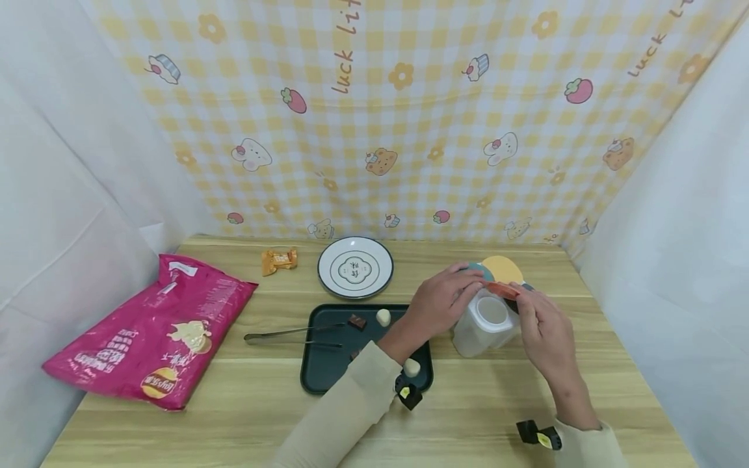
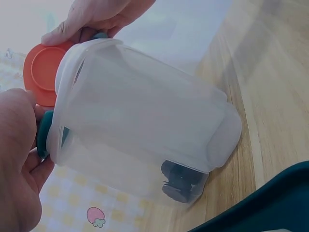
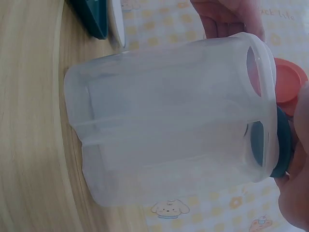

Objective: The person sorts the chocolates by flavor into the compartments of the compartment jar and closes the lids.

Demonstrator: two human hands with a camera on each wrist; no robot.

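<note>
Just right of the dark green tray [image 1: 328, 370], the clear plastic jar [image 1: 482, 328] is steadied by the left hand [image 1: 439, 300] while its orange round lid [image 1: 503, 290], pinched in the right hand [image 1: 541, 331], is best lifted slowly.

Chip bag [image 1: 153, 335]: pink, lying at counter's left.
Plate [image 1: 355, 266]: white, at back.
Tray [image 1: 328, 364]: dark, carrying tongs [image 1: 292, 336].
Wrapped candy [image 1: 279, 260]: beside plate.
</note>
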